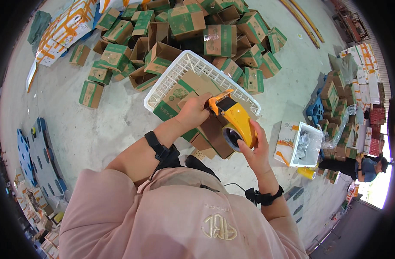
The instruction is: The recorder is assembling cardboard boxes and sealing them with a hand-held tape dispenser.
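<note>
Pink shirt (176,207) closest, the right hand (257,153) curls round the rear of the yellow tape dispenser (243,123) while the left hand (194,112) pinches at its front, on what I cannot tell, apparently steadying it above a cardboard box (213,134) the white basket (164,84) seems to support.

The grey floor (125,115) carries a loose heap of green-and-brown cardboard boxes (220,40) ahead, two yellow poles (299,23) to their right, blue pallets (26,156) at far left, and a white foam box (304,159) beside a yellow roll (306,173) at right.
</note>
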### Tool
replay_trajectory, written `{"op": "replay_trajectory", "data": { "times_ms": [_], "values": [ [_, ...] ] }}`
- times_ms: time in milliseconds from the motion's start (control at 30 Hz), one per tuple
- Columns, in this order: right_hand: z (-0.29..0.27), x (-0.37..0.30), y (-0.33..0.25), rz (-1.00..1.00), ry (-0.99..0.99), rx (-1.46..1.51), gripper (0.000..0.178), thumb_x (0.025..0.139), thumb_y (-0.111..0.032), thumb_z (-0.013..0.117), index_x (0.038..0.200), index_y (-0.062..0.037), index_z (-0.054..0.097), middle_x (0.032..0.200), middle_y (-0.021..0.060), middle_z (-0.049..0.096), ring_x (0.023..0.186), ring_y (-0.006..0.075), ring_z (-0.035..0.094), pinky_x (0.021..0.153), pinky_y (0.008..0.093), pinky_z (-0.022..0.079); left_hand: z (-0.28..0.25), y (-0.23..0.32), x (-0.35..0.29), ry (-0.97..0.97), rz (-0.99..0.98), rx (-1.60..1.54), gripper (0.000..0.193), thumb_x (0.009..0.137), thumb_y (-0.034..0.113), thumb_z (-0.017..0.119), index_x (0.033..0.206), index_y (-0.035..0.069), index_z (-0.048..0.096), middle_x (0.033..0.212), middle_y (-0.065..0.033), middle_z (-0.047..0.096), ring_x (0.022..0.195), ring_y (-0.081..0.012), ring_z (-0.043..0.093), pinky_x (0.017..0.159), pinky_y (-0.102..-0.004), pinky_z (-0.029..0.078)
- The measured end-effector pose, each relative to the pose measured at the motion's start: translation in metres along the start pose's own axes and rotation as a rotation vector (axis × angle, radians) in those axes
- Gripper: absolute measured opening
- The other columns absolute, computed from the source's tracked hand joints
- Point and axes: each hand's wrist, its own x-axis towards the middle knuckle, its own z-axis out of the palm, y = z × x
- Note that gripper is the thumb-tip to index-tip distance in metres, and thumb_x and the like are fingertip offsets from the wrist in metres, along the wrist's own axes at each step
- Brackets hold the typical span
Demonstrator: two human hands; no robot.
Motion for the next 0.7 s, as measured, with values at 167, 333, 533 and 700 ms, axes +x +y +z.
{"op": "replay_trajectory", "data": {
  "times_ms": [167, 333, 533, 700],
  "values": [
    [0.020, -0.008, 0.019, -0.044, 0.128, 0.027, 0.062, 0.082, -0.020, 0.069, 0.134, -0.0023, 0.039, 0.120, 0.0139, 0.048, 0.112, 0.0225, 0.050, 0.094, 0.0329, 0.042, 0.012, -0.013, 0.004, 0.121, 0.106, 0.088, 0.024, 0.075, 0.000, 0.054, 0.099, 0.002, 0.056, 0.080, -0.0223, 0.062, 0.078, -0.0390, 0.060, 0.069, -0.0408, 0.048],
    [0.033, -0.010, 0.024, -0.070, 0.259, 0.019, 0.061, 0.084, -0.021, 0.066, 0.134, -0.0004, 0.037, 0.123, 0.0141, 0.046, 0.115, 0.0223, 0.048, 0.096, 0.0330, 0.041, 0.015, -0.006, 0.001, 0.141, 0.104, 0.237, 0.027, 0.075, 0.001, 0.054, 0.102, 0.003, 0.057, 0.082, -0.0219, 0.063, 0.079, -0.0392, 0.061, 0.070, -0.0414, 0.048],
    [0.017, -0.026, 0.028, -0.009, 0.116, 0.081, 0.065, 0.082, -0.019, 0.069, 0.135, -0.0010, 0.036, 0.127, 0.0150, 0.045, 0.116, 0.0233, 0.048, 0.098, 0.0343, 0.039, 0.008, -0.009, 0.006, 0.070, 0.120, 0.177, 0.023, 0.074, -0.004, 0.056, 0.096, 0.001, 0.058, 0.074, -0.0141, 0.062, 0.069, -0.0238, 0.062, 0.064, -0.0320, 0.049],
    [0.014, -0.028, 0.028, -0.083, 0.104, -0.034, 0.065, 0.081, -0.017, 0.070, 0.135, -0.0009, 0.037, 0.127, 0.0155, 0.045, 0.119, 0.0241, 0.046, 0.097, 0.0348, 0.041, 0.010, -0.010, 0.004, 0.069, 0.144, 0.086, 0.023, 0.074, -0.006, 0.056, 0.096, 0.001, 0.058, 0.074, -0.0126, 0.062, 0.069, -0.0199, 0.062, 0.064, -0.0307, 0.049]
  ]
}}
